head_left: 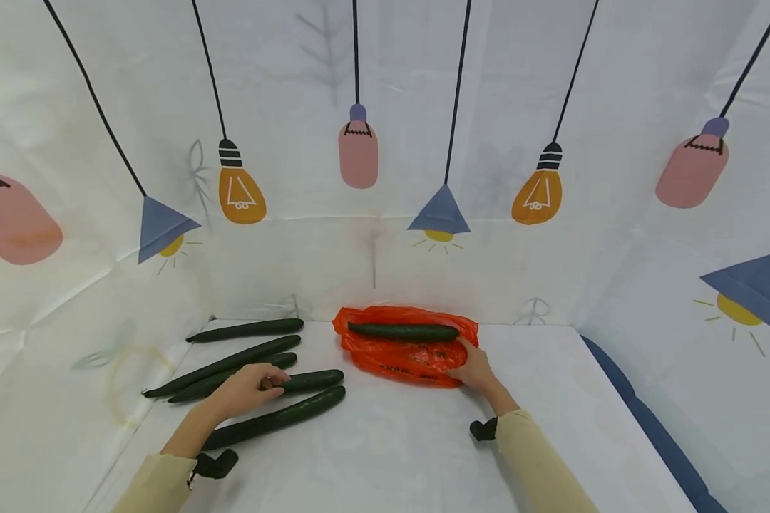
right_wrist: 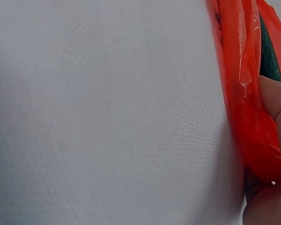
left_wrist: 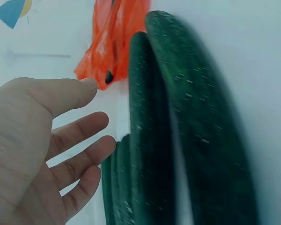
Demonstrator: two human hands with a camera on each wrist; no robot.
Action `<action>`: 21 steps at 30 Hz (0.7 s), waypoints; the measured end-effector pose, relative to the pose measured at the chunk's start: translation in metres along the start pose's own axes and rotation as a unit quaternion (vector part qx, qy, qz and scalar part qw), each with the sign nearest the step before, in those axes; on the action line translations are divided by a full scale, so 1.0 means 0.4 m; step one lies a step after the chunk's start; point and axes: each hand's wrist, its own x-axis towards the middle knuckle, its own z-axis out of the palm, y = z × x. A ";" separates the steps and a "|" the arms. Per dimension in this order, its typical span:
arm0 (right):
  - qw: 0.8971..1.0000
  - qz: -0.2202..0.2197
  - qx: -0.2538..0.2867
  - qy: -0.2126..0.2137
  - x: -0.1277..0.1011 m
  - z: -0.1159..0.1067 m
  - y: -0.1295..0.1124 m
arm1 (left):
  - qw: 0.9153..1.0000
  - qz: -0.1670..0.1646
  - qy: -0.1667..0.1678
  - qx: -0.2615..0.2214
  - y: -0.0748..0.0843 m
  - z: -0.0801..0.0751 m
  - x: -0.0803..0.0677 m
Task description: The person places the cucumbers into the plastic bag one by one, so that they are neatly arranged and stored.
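Observation:
An orange-red plastic bag [head_left: 375,360] lies spread at the back middle of the white table, with one dark green cucumber [head_left: 404,332] lying lengthwise on it. My right hand [head_left: 478,372] is at the bag's right side; in the right wrist view its thumb [right_wrist: 275,96] and fingers pinch the gathered edge of the film. Several more cucumbers [head_left: 276,420] lie in a slanted group on the left. Over that group hovers my left hand [head_left: 247,392], fingers loosely bent and apart with nothing between them. In the left wrist view, two large cucumbers [left_wrist: 201,126] lie beside its fingertips.
A white sheet printed with hanging lamps [head_left: 439,214] and bulbs forms the back and side walls, meeting the table [head_left: 411,449] just behind the bag. Along the table's right edge runs a dark blue strip [head_left: 654,427]. Each wrist wears a black camera mount [head_left: 214,464].

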 end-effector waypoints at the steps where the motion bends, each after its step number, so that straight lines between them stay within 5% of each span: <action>1: 1.000 -0.002 -0.002 0.000 -0.001 0.000 0.000 | 1.000 0.000 -0.001 -0.003 -0.006 0.005 -0.008; 13: 1.000 -0.007 -0.005 0.002 -0.006 -0.001 -0.005 | 0.999 -0.018 0.002 -0.052 -0.038 0.055 -0.094; 21: 1.000 -0.007 0.001 0.002 -0.005 -0.003 -0.008 | 0.998 -0.029 0.035 -0.051 -0.076 0.109 -0.115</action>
